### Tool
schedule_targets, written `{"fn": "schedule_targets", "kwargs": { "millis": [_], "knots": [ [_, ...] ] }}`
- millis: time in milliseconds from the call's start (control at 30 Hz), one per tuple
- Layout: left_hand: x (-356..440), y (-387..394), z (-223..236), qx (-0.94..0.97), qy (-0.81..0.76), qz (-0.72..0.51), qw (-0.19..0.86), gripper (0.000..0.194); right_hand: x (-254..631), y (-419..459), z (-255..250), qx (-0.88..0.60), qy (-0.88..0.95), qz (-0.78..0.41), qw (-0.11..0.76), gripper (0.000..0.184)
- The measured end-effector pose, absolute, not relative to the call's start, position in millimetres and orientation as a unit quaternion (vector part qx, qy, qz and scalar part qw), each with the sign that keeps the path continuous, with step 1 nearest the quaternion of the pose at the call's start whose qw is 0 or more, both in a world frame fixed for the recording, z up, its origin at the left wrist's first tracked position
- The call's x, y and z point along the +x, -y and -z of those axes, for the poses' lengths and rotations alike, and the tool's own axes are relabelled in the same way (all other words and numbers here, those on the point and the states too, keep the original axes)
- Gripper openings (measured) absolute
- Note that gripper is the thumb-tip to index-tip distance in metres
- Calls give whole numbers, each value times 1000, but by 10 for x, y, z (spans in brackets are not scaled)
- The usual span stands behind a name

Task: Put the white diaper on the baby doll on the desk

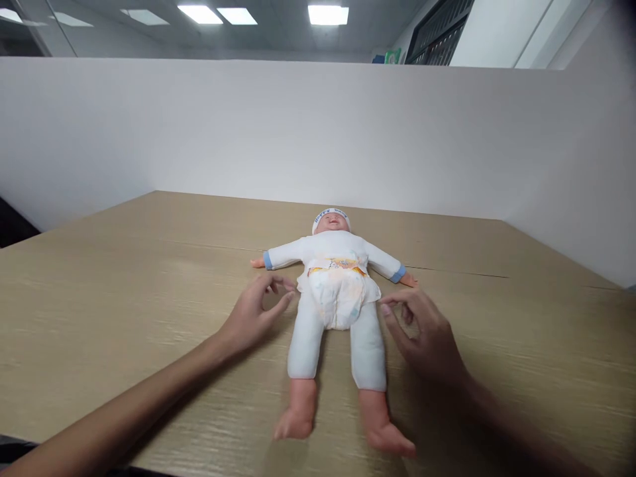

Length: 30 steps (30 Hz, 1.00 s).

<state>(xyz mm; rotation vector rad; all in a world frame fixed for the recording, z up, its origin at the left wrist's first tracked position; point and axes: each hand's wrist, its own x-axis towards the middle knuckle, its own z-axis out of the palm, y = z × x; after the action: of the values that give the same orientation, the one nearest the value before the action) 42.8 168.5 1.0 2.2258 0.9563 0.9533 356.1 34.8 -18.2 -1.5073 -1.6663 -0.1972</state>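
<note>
A baby doll (334,245) in a white suit with blue cuffs and a lettered headband lies on its back, arms spread and bare feet toward me. Around its hips sits a white diaper (340,295) with an orange patterned waistband, its side edges flaring outward. Beside the diaper's left edge, my left hand (261,308) is open, thumb and fingers curved apart. My right hand (420,331) is at the opposite edge, thumb and forefinger close together but with a small gap. Nothing shows between the fingers of either hand.
The doll lies on a wide wood-grain table (173,265) with thin seams across it. A white partition (298,126) rises behind the table and continues along the right side. Ceiling lights and a dark-framed window (440,33) show beyond it.
</note>
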Motion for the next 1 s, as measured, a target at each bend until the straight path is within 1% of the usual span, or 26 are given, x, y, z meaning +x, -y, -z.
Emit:
{"fn": "schedule_targets", "kwargs": {
  "millis": [67,133,200,267,300,467,600,700,767,833,900,933,1000],
  "knots": [
    [432,-1970,52,861,-350,-348,122,33,3808,-590,248,-597,673,184,395,19],
    [526,-2306,120,878,-357,-320,9,46,4041,-918,320,-622,667,240,333,37],
    [664,-2625,179,882,-378,-279,-45,53,4227,-1249,393,-655,656,239,288,54],
    [783,-2864,216,886,-388,-247,-60,53,4350,-1498,462,-676,655,196,273,60],
    [821,-2945,226,888,-388,-238,-61,52,4388,-1576,489,-680,659,171,270,59],
    [829,-3032,228,894,-386,-224,-46,57,4337,-1622,484,-688,661,91,283,48],
    [868,-2914,190,873,-430,-229,7,49,4045,-1565,294,-751,586,10,304,38],
    [929,-2711,5,834,-486,-251,65,43,3856,-1463,119,-774,541,-55,326,35],
    [934,-2463,-238,801,-517,-269,138,41,3809,-1321,14,-773,530,-71,342,36],
    [885,-2093,-524,776,-523,-286,206,44,3821,-1113,-79,-753,528,-107,378,38],
    [778,-1595,-742,768,-510,-305,241,50,3862,-840,-171,-711,540,-158,422,44],
    [702,-1304,-790,767,-499,-316,251,51,3881,-676,-218,-687,553,-173,439,47],
    [516,-674,-726,778,-474,-318,263,50,3901,-281,-313,-659,589,-138,446,53]
  ]
}}
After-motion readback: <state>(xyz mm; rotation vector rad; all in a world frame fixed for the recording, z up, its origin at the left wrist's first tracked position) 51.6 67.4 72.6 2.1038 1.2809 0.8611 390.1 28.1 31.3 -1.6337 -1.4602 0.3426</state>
